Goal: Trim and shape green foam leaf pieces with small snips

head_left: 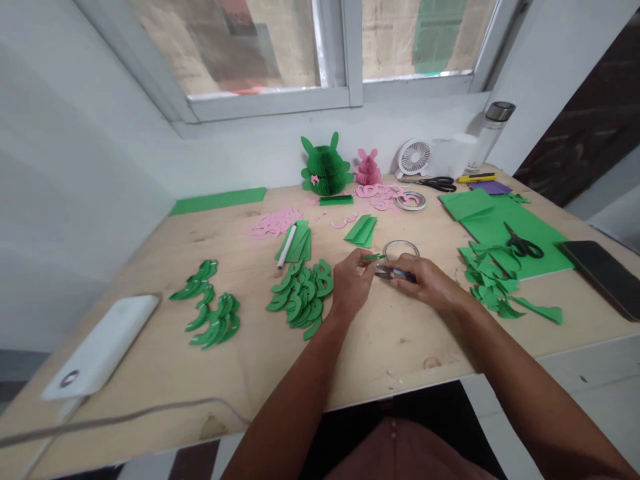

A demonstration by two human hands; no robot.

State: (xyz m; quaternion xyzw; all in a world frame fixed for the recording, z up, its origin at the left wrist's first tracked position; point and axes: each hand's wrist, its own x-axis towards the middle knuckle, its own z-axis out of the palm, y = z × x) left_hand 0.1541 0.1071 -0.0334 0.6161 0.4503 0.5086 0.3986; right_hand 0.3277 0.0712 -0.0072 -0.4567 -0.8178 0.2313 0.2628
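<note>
Fingers of the left hand [350,283] pinch a small green paper piece [373,257], in front of the green eared figure [327,170] and a little to its right; I use that figure as my landmark. Just right of them, the fingers of the right hand [424,280] are closed around a small dark-and-blue tool [400,274], its tip beside the left hand; I cannot tell exactly which tool.

Across the worktop [165,367] from the left, I see a white device [113,337] well left of the figure and nearer me, then glossy green curved pieces [220,327], also left of it and nearer me. Pink cut-outs [277,223] lie in front of the figure, to its left; a white pen [287,247] on green slips [303,243] and a heap of green curves [300,293] sit nearer me. A pink eared figure [369,170] stands just right of the landmark. Farther right, black scissors [525,248], green scraps [493,280] and a dark phone [605,277] lie nearer me than it.
</note>
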